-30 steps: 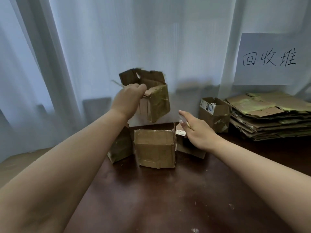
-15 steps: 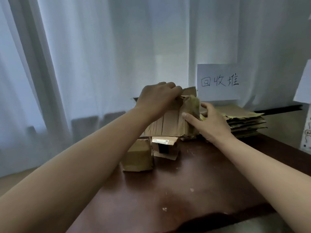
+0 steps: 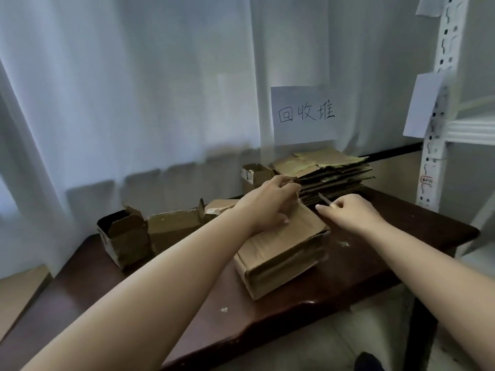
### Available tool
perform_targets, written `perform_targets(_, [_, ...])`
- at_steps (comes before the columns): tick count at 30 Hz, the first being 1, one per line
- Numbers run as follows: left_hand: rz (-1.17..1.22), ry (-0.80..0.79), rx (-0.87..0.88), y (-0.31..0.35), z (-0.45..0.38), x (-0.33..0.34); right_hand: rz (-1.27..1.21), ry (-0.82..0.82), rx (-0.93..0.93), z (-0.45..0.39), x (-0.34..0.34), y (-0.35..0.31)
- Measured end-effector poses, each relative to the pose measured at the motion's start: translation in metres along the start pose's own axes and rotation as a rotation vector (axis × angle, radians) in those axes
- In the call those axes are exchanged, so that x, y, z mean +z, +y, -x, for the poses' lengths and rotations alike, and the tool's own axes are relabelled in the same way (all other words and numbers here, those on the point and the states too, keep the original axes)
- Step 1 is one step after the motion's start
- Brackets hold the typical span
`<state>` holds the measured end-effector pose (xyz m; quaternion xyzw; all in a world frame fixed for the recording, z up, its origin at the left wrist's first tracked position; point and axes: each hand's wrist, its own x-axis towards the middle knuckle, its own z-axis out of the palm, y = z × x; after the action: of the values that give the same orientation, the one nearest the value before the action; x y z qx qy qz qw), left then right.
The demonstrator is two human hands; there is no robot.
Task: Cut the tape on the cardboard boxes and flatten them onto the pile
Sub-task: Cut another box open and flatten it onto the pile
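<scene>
A half-collapsed cardboard box [image 3: 284,250] lies on the dark wooden table [image 3: 361,263], its far edge against the pile of flattened cardboard [image 3: 325,170] at the back right. My left hand [image 3: 270,204] rests on the box's top and grips its far edge with curled fingers. My right hand [image 3: 351,210] hovers just right of the box and holds a small cutter [image 3: 324,198], its blade pointing at the pile.
Open boxes stand at the left [image 3: 124,236], middle [image 3: 174,226] and back [image 3: 254,174] of the table. A paper sign [image 3: 304,115] hangs on the white curtain above the pile. A white metal shelf upright [image 3: 436,103] rises at the right, past the table edge.
The box I held up in the air has come down onto the table beside the pile and is squashed lower. The view has swung right and the pile is nearer.
</scene>
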<state>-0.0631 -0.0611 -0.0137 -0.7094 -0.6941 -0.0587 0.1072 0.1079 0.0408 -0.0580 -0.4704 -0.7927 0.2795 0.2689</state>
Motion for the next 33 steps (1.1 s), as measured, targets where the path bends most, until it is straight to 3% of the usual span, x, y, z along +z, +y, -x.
perform_targets(8, [0.213,0.076,0.05,-0.037,0.043,0.007,-0.024,0.101,-0.092,-0.001,0.013,-0.005])
perform_targets(13, [0.33,-0.069,0.086,-0.05,0.082,0.015,0.055,0.208,-0.202,0.006,0.029,-0.014])
perform_targets(19, [0.402,-0.236,0.051,-0.044,0.09,0.031,-0.028,0.261,-0.265,0.009,0.034,-0.018])
perform_targets(24, [0.374,-0.184,0.072,-0.034,0.059,0.055,-0.095,0.311,-0.271,0.009,0.029,-0.001])
perform_targets(29, [0.421,-0.072,0.007,-0.029,0.025,0.078,0.001,0.344,-0.408,0.022,0.019,0.029])
perform_targets(33, [0.554,0.044,0.002,-0.035,0.011,0.092,0.164,0.216,-0.519,0.038,0.03,0.05])
